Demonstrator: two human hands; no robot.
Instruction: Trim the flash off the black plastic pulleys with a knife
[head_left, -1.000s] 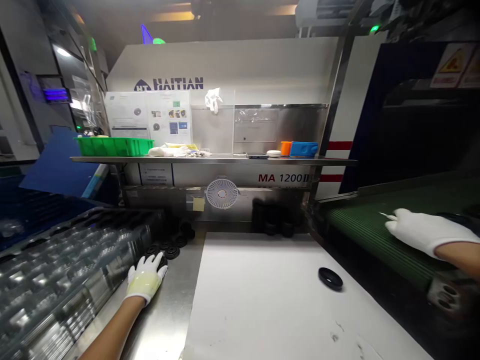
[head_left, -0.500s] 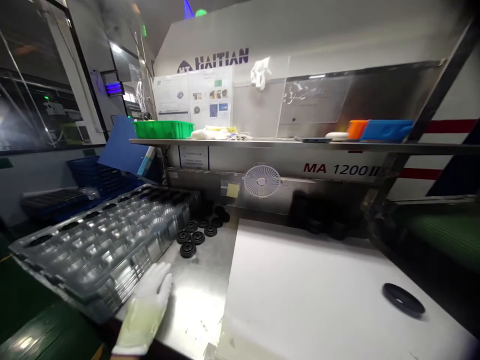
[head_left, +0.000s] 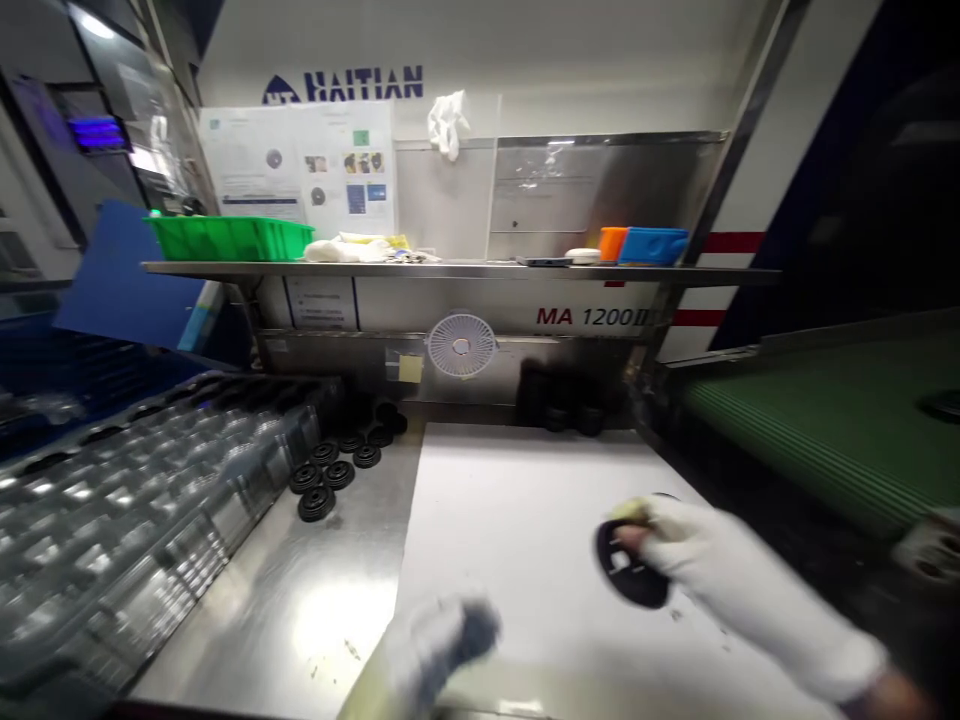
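My right hand [head_left: 660, 530], in a white glove with a bare thumb tip, grips a black plastic disc [head_left: 634, 580] with a hole in its middle. The disc is tilted above the right part of a white sheet [head_left: 525, 520]. A dark edge shows behind the fingers; I cannot tell whether it belongs to the same disc. Low in the middle is my left hand [head_left: 435, 640], gloved and smeared by motion over the sheet's left edge. Its fingertips look dark grey, and whether they hold anything is unclear.
Several black round parts [head_left: 337, 473] lie on the metal tabletop [head_left: 300, 590], beside stacked clear plastic trays [head_left: 187, 500] on the left. A shelf [head_left: 465, 270] carries a green bin [head_left: 232, 240] and a blue box [head_left: 652, 246]. A small fan [head_left: 461, 346] hangs below. A green conveyor belt [head_left: 810, 410] runs at right.
My view has turned right. My right hand has come in and taken hold of a black disc. The left hand has moved from beside the trays to the white sheet.
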